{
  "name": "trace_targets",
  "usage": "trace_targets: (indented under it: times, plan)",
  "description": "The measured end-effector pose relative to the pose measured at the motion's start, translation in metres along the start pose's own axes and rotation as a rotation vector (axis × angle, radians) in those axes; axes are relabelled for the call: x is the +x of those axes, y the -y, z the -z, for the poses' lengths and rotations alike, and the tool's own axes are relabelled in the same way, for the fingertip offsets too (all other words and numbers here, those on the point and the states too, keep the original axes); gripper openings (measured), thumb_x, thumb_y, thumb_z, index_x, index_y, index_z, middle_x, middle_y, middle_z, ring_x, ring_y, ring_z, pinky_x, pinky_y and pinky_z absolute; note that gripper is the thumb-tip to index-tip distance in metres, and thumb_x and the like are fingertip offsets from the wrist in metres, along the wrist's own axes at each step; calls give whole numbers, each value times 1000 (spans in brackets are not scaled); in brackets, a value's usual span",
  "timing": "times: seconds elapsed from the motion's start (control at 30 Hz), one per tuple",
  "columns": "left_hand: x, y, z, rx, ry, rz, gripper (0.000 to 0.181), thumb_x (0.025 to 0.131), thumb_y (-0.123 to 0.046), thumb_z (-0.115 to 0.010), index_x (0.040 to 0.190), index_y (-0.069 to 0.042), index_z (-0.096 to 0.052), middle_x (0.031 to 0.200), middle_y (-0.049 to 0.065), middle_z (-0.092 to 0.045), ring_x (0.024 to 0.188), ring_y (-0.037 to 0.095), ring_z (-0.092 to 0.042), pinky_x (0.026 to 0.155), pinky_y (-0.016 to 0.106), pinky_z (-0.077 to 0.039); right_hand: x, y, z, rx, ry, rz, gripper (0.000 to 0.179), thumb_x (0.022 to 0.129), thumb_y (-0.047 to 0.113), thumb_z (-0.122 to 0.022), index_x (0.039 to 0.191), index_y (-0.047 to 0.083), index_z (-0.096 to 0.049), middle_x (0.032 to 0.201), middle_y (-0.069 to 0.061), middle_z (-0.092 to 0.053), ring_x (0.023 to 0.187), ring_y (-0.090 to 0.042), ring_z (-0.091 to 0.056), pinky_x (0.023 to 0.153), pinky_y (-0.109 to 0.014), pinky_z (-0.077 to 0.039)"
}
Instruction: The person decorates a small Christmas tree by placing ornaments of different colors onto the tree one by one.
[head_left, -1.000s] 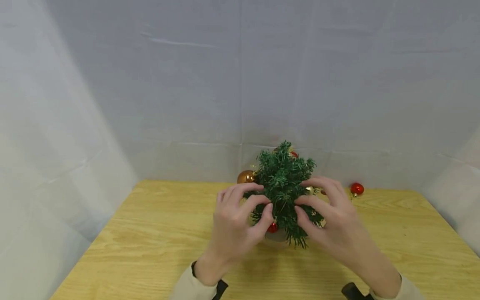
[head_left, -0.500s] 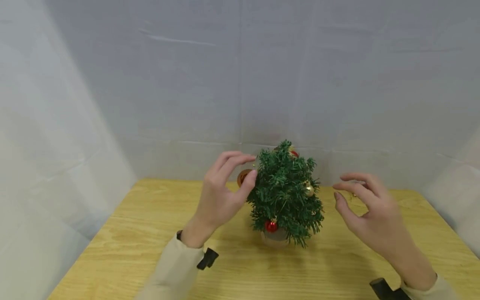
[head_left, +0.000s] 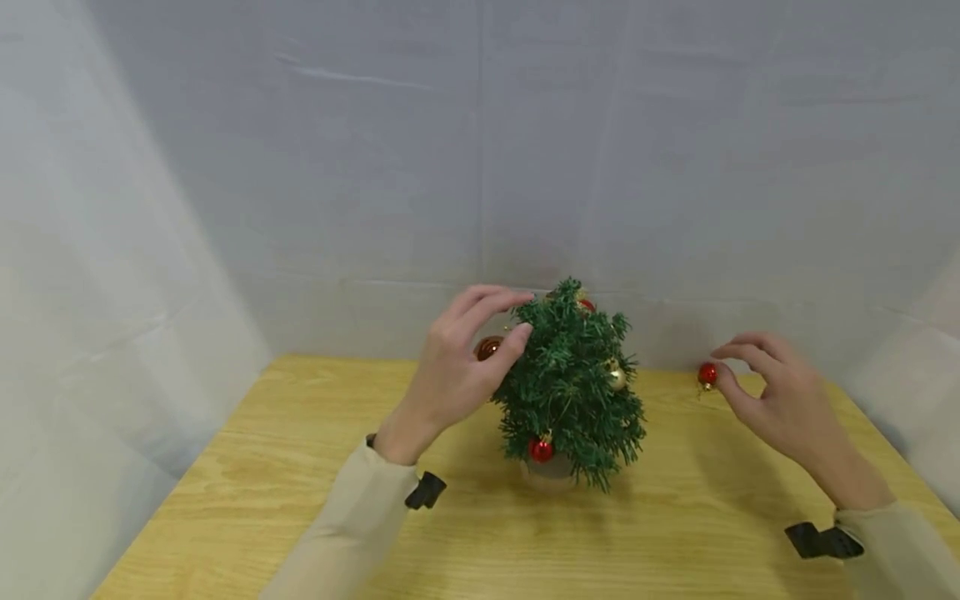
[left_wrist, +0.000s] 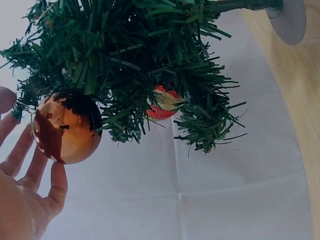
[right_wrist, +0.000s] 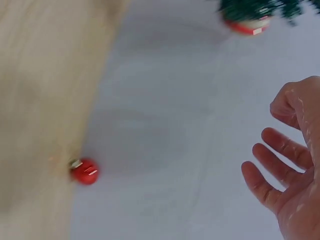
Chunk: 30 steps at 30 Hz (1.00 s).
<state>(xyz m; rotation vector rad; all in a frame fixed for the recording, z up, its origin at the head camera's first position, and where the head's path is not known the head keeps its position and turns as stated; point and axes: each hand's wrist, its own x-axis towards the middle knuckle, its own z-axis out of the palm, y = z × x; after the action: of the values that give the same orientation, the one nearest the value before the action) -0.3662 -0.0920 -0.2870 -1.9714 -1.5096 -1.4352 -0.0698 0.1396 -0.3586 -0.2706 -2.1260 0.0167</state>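
A small green Christmas tree [head_left: 570, 383] in a pale pot [head_left: 547, 473] stands mid-table, hung with a red bauble [head_left: 542, 450] and a gold bauble [head_left: 617, 379]. My left hand [head_left: 519, 315] is at the tree's upper left, fingers straight, thumb against the needles. A copper bauble [head_left: 487, 347] sits right beside it. In the left wrist view that copper bauble [left_wrist: 67, 132] hangs by the tree [left_wrist: 140, 60], in front of my spread fingers [left_wrist: 30, 160]. My right hand [head_left: 718, 364] is open just right of a loose red bauble [head_left: 707, 375]; the right wrist view shows this bauble [right_wrist: 85, 171] apart from the hand [right_wrist: 285, 165].
The wooden table [head_left: 300, 467] is enclosed by white sheet walls [head_left: 375, 208] at the back and on both sides. Another red bauble [head_left: 587, 306] sits near the treetop. Black wrist straps [head_left: 425, 490] show on both beige sleeves.
Both hands have left the tree's lower front branches. The left rose to the upper left beside the copper bauble; the right swung out to the right, up to the loose red bauble.
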Motion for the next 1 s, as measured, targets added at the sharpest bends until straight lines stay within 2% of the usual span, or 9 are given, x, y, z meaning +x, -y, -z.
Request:
trace_targets:
  times: [0.1, 0.2, 0.33, 0.4, 0.57, 0.73, 0.83, 0.93, 1.0]
  plan:
    - [1, 1, 1, -6, 21, 0, 29, 100, -19, -65, 128, -12, -71, 126, 5, -69, 120, 19, -63, 105, 39, -51, -7, -15, -5, -38, 56, 1, 24, 77, -7, -72, 99, 4, -74, 102, -13, -67, 81, -22, -55, 65, -21, -36]
    - [1, 1, 2, -10, 34, -1, 27, 101, -18, -64, 126, -11, -71, 124, 4, -70, 110, 20, -64, 93, 36, -53, -15, -31, -12, -75, 104, 6, 22, 78, -6, -73, 98, 4, -74, 102, -13, -66, 76, -22, -56, 61, -24, -40]
    - [0, 2, 3, -2, 46, -4, 25, 102, -19, -63, 124, -11, -71, 122, 4, -69, 93, 20, -61, 74, 34, -49, -26, -52, -20, -99, 164, 19, 21, 79, -4, -72, 99, 1, -74, 101, -16, -66, 81, -29, -60, 63, -42, -48]
    - [0, 2, 4, 3, 49, -8, 24, 102, -19, -62, 123, -12, -72, 121, 4, -70, 91, 20, -60, 72, 33, -48, -32, -62, -23, -111, 213, 11, 23, 79, -4, -73, 102, 0, -73, 102, -18, -66, 85, -34, -62, 67, -49, -51]
    - [0, 3, 4, 2, 44, -25, 23, 101, -17, -63, 121, -10, -72, 118, 5, -71, 99, 23, -64, 78, 37, -51, -45, -81, -30, -129, 386, -68, 32, 81, -2, -76, 113, -5, -70, 109, -24, -64, 92, -41, -63, 71, -56, -54]
    - [1, 7, 5, -9, 45, -66, 23, 100, -15, -63, 120, -9, -73, 114, 5, -74, 98, 19, -65, 85, 38, -52, -58, -93, -36, -156, 489, -169, 34, 88, 2, -72, 120, -6, -67, 117, -29, -62, 98, -45, -64, 73, -56, -55]
    - [3, 9, 5, -14, 47, -100, 22, 100, -14, -64, 119, -8, -73, 110, 5, -75, 84, 16, -60, 80, 35, -50, -65, -96, -38, -184, 514, -197, 34, 89, 3, -71, 122, -6, -67, 120, -30, -61, 100, -46, -64, 75, -58, -55]
    - [5, 11, 5, -22, 49, -128, 22, 99, -13, -64, 119, -8, -73, 109, 5, -75, 78, 14, -56, 78, 34, -47, -69, -97, -42, -186, 497, -182, 36, 88, 1, -71, 123, -4, -67, 124, -27, -62, 104, -46, -64, 79, -59, -55]
    - [6, 13, 5, -29, 48, -144, 22, 98, -12, -65, 118, -7, -73, 109, 6, -75, 83, 15, -60, 83, 34, -49, -70, -97, -44, -188, 474, -151, 37, 86, -3, -72, 123, -3, -68, 126, -24, -63, 107, -45, -64, 82, -59, -54]
